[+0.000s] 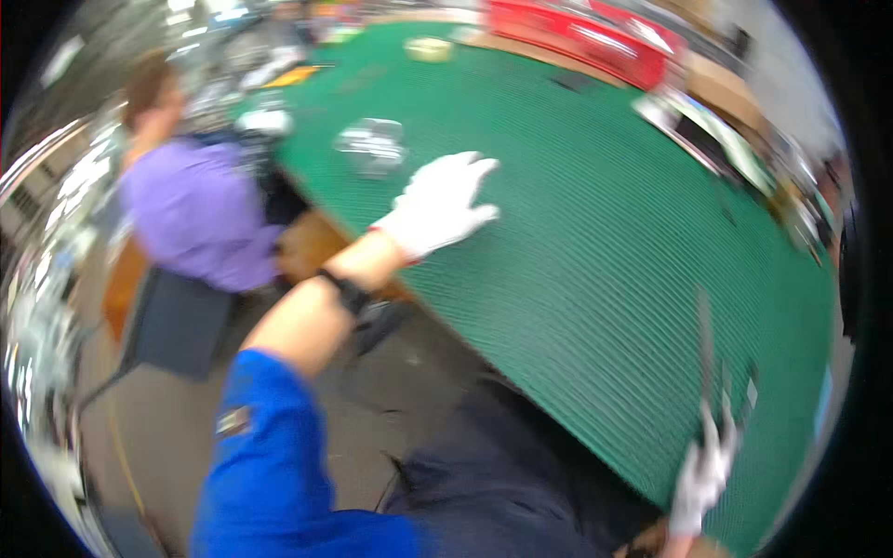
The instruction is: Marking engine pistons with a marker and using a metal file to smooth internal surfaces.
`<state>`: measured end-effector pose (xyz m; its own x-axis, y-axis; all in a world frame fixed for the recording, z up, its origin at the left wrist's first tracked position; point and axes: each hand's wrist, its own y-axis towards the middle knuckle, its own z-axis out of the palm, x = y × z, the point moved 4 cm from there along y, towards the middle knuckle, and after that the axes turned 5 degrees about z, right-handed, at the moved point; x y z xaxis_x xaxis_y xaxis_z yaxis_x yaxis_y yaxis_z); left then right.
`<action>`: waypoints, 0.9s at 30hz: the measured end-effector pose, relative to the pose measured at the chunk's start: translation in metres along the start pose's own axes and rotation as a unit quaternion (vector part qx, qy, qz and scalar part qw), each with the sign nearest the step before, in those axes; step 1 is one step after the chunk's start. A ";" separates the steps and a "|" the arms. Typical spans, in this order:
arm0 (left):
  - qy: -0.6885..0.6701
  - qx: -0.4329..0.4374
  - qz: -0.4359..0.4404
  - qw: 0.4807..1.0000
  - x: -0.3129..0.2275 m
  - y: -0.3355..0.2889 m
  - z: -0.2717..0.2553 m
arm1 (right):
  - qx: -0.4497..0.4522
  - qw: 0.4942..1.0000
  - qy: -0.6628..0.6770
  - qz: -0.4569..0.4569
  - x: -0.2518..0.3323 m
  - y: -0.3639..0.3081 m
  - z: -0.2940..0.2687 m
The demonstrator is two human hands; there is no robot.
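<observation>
My left hand [439,206], in a white glove with a red cuff edge, hovers over or rests on the green ribbed mat [577,251]. Its fingers are spread and nothing is in them. Just beyond it stands a small clear plastic container [372,147], blurred. At the lower right my right hand [702,472], also white-gloved, reaches forward with fingers stretched out. A long thin grey strip-like tool [705,339] lies at its fingertips; blur hides whether they touch. Beside that is a smaller slim tool with a pale part [751,394].
A person in a purple top [200,214] sits at the table's left edge near a dark chair [181,321]. Along the far side stand a red bin [581,39], a roll of pale tape [429,48] and a cardboard box [721,88]. Papers [707,139] lie at the right.
</observation>
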<state>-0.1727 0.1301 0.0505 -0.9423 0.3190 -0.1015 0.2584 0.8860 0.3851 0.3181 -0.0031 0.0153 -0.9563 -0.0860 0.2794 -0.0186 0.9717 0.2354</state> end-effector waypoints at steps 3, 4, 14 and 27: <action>-0.089 0.086 0.152 0.980 -0.115 -0.002 0.007 | -0.040 0.994 0.056 -0.090 0.023 0.011 -0.009; -0.078 0.107 0.194 0.972 -0.146 -0.007 0.001 | -0.047 0.985 0.085 -0.141 0.014 0.005 -0.009; -0.135 0.239 0.547 0.791 -0.378 -0.009 0.016 | -0.075 0.938 -0.072 0.332 -0.179 -0.233 -0.061; -0.092 0.256 0.667 0.694 -0.597 0.018 0.084 | -0.163 0.802 -0.007 0.574 -0.492 -0.336 -0.136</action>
<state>0.4126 -0.0162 0.0412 0.2379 0.9660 -0.1013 0.9608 -0.2493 -0.1215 0.8340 -0.3175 -0.0749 -0.2911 0.8296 0.4764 0.9523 0.2990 0.0612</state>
